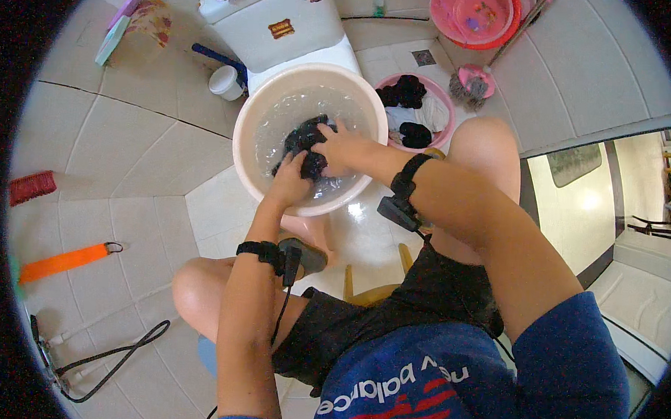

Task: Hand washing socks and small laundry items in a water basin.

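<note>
A wide pale pink basin (245, 143) filled with water stands in front of me. A wet, bunched piece of black clothing (306, 137) lies in the water; its exact kind I cannot make out. My left hand (293, 182) reaches over the near rim, its fingers curled onto the lower part of the cloth. From the right, my right hand (343, 152) comes in, its bent fingers gripping the cloth's right side. Both hands are close together, with some fingertips hidden in the folds.
Right of the basin, a pink tub (448, 103) holds black and white clothes. A toilet (279, 30) stands behind. A white cup (225, 82), a mop (469, 87) and stacked red and pink basins (477, 19) are around it. A black hose (127, 357) hangs at lower left.
</note>
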`<state>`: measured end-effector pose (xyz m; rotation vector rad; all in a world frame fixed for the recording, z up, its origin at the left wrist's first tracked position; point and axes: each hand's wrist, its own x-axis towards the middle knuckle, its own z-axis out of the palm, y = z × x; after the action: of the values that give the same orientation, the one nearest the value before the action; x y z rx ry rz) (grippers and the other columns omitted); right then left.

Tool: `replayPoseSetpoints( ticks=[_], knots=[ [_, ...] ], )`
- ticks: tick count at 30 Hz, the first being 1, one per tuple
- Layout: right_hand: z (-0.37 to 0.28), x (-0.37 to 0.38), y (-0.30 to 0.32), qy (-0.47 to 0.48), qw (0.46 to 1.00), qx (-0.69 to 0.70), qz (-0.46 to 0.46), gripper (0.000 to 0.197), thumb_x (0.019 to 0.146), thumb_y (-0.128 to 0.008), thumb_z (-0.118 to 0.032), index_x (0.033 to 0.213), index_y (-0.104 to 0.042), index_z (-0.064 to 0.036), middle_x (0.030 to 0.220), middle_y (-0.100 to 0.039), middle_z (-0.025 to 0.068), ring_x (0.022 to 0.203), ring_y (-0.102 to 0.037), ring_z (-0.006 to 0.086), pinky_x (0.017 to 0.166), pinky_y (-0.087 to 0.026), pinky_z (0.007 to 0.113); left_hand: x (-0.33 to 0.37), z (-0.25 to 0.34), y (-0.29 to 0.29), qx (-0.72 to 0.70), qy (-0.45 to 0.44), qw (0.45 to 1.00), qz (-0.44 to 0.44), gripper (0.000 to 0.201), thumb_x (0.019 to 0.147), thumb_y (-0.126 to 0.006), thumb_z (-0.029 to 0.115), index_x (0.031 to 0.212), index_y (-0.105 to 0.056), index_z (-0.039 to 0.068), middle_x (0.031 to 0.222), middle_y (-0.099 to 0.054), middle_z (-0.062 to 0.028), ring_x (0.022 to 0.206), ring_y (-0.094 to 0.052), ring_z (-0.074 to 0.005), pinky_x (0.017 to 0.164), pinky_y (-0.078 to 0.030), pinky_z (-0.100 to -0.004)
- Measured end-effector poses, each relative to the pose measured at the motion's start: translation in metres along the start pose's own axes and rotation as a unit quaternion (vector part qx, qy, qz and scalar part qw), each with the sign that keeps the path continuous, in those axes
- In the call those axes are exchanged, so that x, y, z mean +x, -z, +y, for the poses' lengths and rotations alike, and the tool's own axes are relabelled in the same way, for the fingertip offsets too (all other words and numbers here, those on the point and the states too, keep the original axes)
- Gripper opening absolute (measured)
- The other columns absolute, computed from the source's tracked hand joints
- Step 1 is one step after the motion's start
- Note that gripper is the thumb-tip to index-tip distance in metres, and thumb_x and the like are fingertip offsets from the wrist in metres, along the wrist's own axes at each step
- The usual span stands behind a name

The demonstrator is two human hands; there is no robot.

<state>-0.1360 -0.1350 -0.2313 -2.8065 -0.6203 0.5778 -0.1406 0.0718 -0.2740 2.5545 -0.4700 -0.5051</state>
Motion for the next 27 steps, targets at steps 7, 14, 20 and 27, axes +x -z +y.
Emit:
replayPoseSetpoints(
  ticks=[7,14,20,27],
  knots=[
    [0.027,0.051,-0.022,-0.020,1.000,0.001,-0.021,0.050,0.084,-0.068,-0.029,0.128,-0.063,-0.0058,0.134,-0.057,0.0241,0.115,-0.062,0.0433,0.095,-0.053,0.051,0.021,0.011,-0.007,-0.427,0.178,0.886,0.015,0.068,0.092,-0.059,0.030,0.149,-0.039,-0.002,0.137,-0.056,-0.0239,0.126,-0.055,-0.0356,0.101,-0.046,-0.0435],
    [-0.064,0.029,0.052,0.010,0.841,0.519,0.150,0.041,0.085,-0.058,-0.027,0.109,-0.066,0.0058,0.107,-0.068,0.0323,0.101,-0.067,0.0447,0.092,-0.050,0.050,0.008,0.005,0.032,-0.772,0.224,0.593,0.040,0.054,0.104,-0.035,0.053,0.133,-0.053,0.011,0.124,-0.064,-0.0124,0.107,-0.066,-0.0320,0.081,-0.059,-0.0510],
    [-0.014,0.029,0.028,-0.058,0.915,0.362,0.170,0.034,0.080,-0.067,-0.016,0.108,-0.062,0.0022,0.105,-0.068,0.0274,0.103,-0.065,0.0430,0.088,-0.052,0.049,0.012,0.039,0.040,-0.763,0.222,0.604,0.067,0.029,0.102,-0.049,0.023,0.122,-0.058,0.005,0.113,-0.068,-0.0124,0.099,-0.069,-0.0269,0.083,-0.060,-0.0457],
    [0.005,0.022,-0.006,-0.136,0.976,0.040,0.167,0.041,0.088,-0.065,-0.024,0.124,-0.065,-0.0054,0.132,-0.058,0.0208,0.128,-0.052,0.0437,0.087,-0.049,0.069,0.000,0.045,0.052,-0.562,0.199,0.785,0.168,0.038,0.090,-0.066,0.021,0.120,-0.061,-0.002,0.115,-0.067,-0.0129,0.099,-0.067,-0.0241,0.085,-0.055,-0.0350]
  ],
)
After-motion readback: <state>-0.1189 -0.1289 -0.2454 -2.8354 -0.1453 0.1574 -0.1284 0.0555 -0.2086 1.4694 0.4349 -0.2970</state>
